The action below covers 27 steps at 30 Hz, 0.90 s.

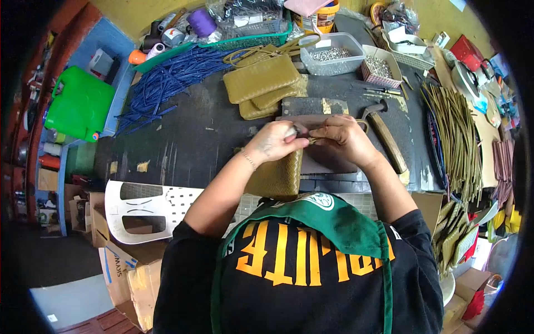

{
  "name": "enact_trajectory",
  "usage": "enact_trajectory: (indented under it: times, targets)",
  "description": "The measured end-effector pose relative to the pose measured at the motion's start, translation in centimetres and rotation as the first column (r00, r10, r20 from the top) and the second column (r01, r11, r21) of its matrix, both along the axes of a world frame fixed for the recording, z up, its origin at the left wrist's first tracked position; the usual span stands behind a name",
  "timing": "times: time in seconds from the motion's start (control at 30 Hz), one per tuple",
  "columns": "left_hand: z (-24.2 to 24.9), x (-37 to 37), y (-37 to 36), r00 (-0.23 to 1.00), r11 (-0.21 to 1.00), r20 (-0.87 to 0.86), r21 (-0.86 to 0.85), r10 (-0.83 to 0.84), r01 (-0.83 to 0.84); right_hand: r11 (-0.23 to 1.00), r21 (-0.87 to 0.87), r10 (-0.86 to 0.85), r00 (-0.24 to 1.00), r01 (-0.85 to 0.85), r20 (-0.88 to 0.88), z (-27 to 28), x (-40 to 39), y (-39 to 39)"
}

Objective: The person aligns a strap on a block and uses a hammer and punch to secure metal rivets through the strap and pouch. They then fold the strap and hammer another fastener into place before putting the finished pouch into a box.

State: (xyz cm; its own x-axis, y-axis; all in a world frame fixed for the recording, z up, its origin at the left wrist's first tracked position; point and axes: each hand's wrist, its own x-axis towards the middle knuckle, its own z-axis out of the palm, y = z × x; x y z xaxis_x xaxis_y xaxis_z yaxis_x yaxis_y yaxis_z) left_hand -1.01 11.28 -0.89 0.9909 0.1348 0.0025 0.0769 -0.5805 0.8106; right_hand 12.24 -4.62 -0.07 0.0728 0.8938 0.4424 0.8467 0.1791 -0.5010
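Note:
My left hand (273,143) is closed, its thumb and fingers pinched around a small dark piece with a shiny glint that I cannot make out. My right hand (346,140) meets it at the fingertips, closed on a thin olive strap (365,124), which loops out behind the knuckles. Below my left hand lies an olive woven pouch (276,177), partly over the table's front edge. Under both hands is a flat brown slab (334,160). To the right of my right hand rests a hammer (387,142) with a wooden handle.
Stacked olive woven pouches (261,80) lie behind my hands. Blue strips (167,83) spread at left, olive strips (456,139) at right. A clear tub (332,65) and a basket (381,79) hold small metal pieces. A white plastic chair (114,214) stands at front left.

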Motion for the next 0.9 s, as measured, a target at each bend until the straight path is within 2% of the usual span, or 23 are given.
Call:
enact_trajectory:
  times: [0.03, 0.1, 0.13, 0.2, 0.23, 0.27, 0.33, 0.4, 0.47, 0.5, 0.53, 0.57, 0.6, 0.63, 0.67, 0.73, 0.77, 0.8, 0.9]
  targets:
    - [-0.5, 0.4, 0.3, 1.000, 1.000, 0.005, 0.001, -0.003, 0.003, 0.998, -0.014, -0.061, 0.996, 0.062, 0.060, 0.7, -0.2, -0.2]
    - [-1.3, 1.1, 0.6, 0.988, 0.973, 0.104, -0.191, -0.113, 0.131, 0.986, -0.045, -0.155, 0.977, 0.163, 0.150, 0.9, -0.5, -0.8]
    - [-1.3, 1.1, 0.4, 0.987, 0.971, 0.102, -0.191, -0.126, 0.144, 0.983, -0.046, -0.168, 0.975, 0.176, 0.148, 0.7, -0.7, -1.0]
    - [-0.5, 0.7, -0.2, 0.994, 0.999, 0.104, 0.014, -0.036, 0.035, 0.975, 0.052, -0.220, 0.897, 0.217, 0.384, 0.3, -1.5, -1.0]
    - [0.0, 0.7, -0.6, 0.997, 0.985, 0.070, 0.169, 0.013, -0.024, 0.971, 0.058, -0.234, 0.854, 0.234, 0.465, 0.2, -2.0, -1.1]
    - [0.2, 0.4, -1.0, 0.997, 0.986, 0.072, 0.165, 0.011, -0.023, 0.970, 0.055, -0.233, 0.852, 0.235, 0.468, 0.2, -2.4, -1.1]
    - [0.5, -0.3, -1.5, 0.988, 0.954, 0.114, 0.268, 0.102, -0.130, 0.960, 0.137, -0.278, 0.815, 0.242, 0.509, 0.3, -3.3, -1.2]
    - [1.2, -1.3, -0.6, 0.994, 0.973, 0.059, 0.209, 0.090, -0.100, 0.956, 0.152, -0.295, 0.826, 0.253, 0.480, -0.1, -3.7, -1.2]
    - [1.5, -2.2, 1.1, 0.961, 0.971, -0.168, 0.062, -0.218, 0.231, 0.949, 0.215, -0.302, 0.866, 0.233, 0.398, -0.3, -3.7, -1.3]
    - [1.8, -2.7, 1.5, 0.949, 0.966, -0.185, 0.008, -0.254, 0.260, 0.950, 0.214, -0.296, 0.868, 0.225, 0.400, -0.4, -3.7, -1.3]
    - [2.1, -3.2, 1.8, 0.952, 0.967, -0.183, 0.010, -0.247, 0.253, 0.971, 0.122, -0.237, 0.902, 0.207, 0.361, -0.5, -3.7, -1.3]
    - [2.4, -3.9, 2.0, 0.965, 0.962, -0.179, 0.159, -0.193, 0.223, 0.982, 0.031, -0.185, 0.931, 0.184, 0.314, -0.5, -3.8, -1.2]
    - [2.8, -4.7, 2.2, 0.975, 0.934, -0.170, 0.303, -0.143, 0.190, 0.983, 0.034, -0.184, 0.932, 0.183, 0.312, -0.5, -4.0, -0.8]
    - [3.9, -5.5, 2.2, 0.972, 0.914, -0.214, 0.366, -0.099, 0.174, 0.996, 0.034, -0.086, 0.966, 0.080, 0.242, -0.5, -4.4, 0.0]
    - [4.7, -6.4, 2.3, 0.964, 0.856, -0.254, 0.479, -0.078, 0.195, 0.999, 0.042, 0.011, 0.986, -0.019, 0.169, -0.4, -5.0, 0.7]
    - [6.0, -7.8, 2.2, 0.974, 0.629, -0.226, 0.761, 0.028, 0.159, 0.997, 0.025, 0.069, 0.986, -0.073, 0.150, -1.3, -6.6, 2.4]
    - [6.4, -7.7, 2.1, 0.947, 0.599, -0.309, 0.776, 0.086, 0.199, 0.999, 0.004, 0.037, 0.985, -0.038, 0.171, -1.7, -7.2, 2.9]
    - [5.8, -7.5, 2.1, 0.947, 0.601, -0.307, 0.776, 0.096, 0.191, 1.000, -0.017, 0.013, 0.981, -0.010, 0.196, -1.9, -7.5, 3.3]
    - [1.9, -6.0, 1.2, 0.980, 0.642, -0.178, 0.763, 0.090, 0.080, 0.993, -0.029, -0.105, 0.960, 0.116, 0.259, -2.6, -5.3, 2.3]
